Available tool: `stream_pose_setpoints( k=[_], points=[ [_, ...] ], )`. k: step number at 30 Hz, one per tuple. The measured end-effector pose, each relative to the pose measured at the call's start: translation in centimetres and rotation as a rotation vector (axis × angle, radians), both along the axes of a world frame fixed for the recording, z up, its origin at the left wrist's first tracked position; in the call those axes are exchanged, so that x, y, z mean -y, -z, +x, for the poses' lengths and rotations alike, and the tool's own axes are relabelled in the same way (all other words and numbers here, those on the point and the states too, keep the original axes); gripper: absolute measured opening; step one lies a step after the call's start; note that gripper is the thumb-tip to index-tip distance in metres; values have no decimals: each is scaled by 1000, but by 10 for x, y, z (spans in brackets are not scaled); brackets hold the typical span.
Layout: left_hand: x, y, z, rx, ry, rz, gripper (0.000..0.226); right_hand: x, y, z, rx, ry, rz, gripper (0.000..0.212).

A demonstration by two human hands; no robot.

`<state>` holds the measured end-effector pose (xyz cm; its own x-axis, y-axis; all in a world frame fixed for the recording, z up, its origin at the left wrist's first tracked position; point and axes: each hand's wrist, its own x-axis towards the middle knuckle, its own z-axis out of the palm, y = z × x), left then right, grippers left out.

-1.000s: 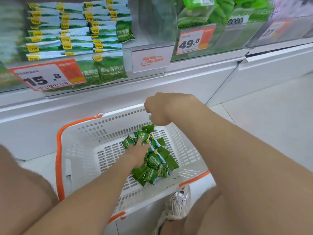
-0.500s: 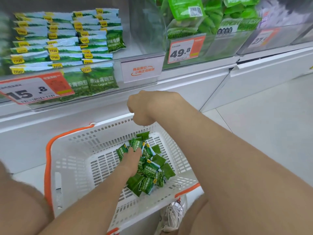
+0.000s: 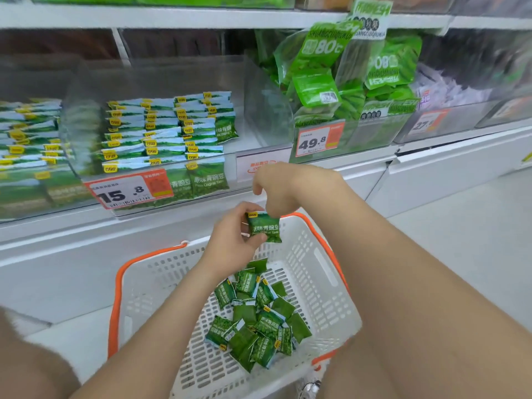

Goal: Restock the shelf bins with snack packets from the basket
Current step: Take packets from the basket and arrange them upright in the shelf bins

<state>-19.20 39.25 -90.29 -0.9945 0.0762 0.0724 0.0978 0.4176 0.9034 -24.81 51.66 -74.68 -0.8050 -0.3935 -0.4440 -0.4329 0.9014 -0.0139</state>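
Held one green pea packet (image 3: 265, 228) in left hand (image 3: 233, 240), pinched between thumb and fingertips at its left edge, printed face toward camera, raised clear of the white basket (image 3: 325, 266) and just below the shelf front. Positioned right hand (image 3: 290, 188) directly above, fingers curled downward and touching the packet's upper right corner; could not tell whether gripping it or holding anything else. Found other packets (image 3: 256, 315) heaped loose on the basket floor. Noted matching packets stacked flat in rows inside the clear shelf bin (image 3: 161, 76) behind the 15.8 price tag (image 3: 129, 190). Judged packet light, soft and pillow-like, film smooth and likely slippery, contents probably crushable. Judged best hold a light pinch on a sealed end or side edge, not the filled middle, for laying flat on the stack.
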Motion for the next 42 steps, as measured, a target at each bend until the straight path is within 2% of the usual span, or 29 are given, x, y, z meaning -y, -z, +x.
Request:
stream_pose_setpoints(
  k=[3,8,10,12,13,15,17,20,23,26,30,33,39,42],
  points=[
    [6,-43,3,-117,-34,83,50,-11,-11,3,-38,59,-95,43],
    [14,-82,10,-224,-138,136,57,-18,-24,7,-92,114,-349,52],
    [18,-90,9,-274,-157,126,57,-17,-27,8,-98,128,-448,37],
    [24,-99,6,-373,-208,63,56,-13,-32,7,-138,158,-613,12],
    [27,-104,4,-441,-245,17,55,-11,-35,6,-173,189,-709,7],
    [38,-112,-2,-609,-331,-124,48,-2,-38,0,-273,278,-903,14],
    [46,-119,-6,-746,-434,-275,32,10,-37,-10,-415,379,-1047,19],
    [56,-128,-13,-830,-570,-463,7,29,-30,-28,-563,446,-1100,13],
    [72,-139,-31,-691,-513,-641,9,42,-21,-46,-630,446,-916,25],
    [89,-146,-49,-466,-345,-811,20,53,-14,-62,-564,478,-726,34],
    [99,-141,-63,-207,-117,-888,35,63,-7,-82,-460,534,-637,39],
    [100,-142,-70,-6,-30,-897,36,69,-2,-97,-423,566,-595,40],
    [100,-143,-71,30,-33,-892,34,86,2,-115,-272,567,-603,49],
    [100,-144,-70,31,-34,-879,34,90,2,-120,-250,622,-689,71]
  ],
)
